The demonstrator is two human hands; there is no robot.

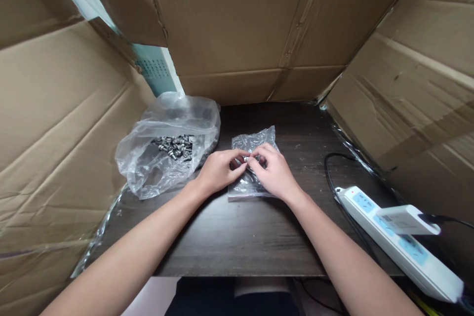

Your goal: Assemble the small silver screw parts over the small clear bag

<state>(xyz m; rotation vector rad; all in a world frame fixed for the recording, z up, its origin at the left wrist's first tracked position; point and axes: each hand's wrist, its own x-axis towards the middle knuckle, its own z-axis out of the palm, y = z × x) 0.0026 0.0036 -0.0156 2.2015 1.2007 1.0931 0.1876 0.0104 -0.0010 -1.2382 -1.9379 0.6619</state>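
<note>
My left hand (222, 170) and my right hand (271, 170) meet at the middle of the table, fingertips pinched together. Between them is a small shiny metal piece (246, 159), mostly covered by the fingers; its exact kind is not clear. Under both hands lies a flat clear plastic bag (240, 188) on the dark wooden tabletop. To the left of my left hand, a larger clear plastic bag (163, 118) lies with its mouth open. Several small metal fittings (177, 147), similar in shine to the held piece, are heaped inside it.
Cardboard walls (237, 24) enclose the table at the back and both sides. At the right edge lies a white power strip (392, 252) with a white adapter (409, 219) plugged in. A black cable (328, 168) loops beside it. The table's front edge (237, 275) runs below my forearms.
</note>
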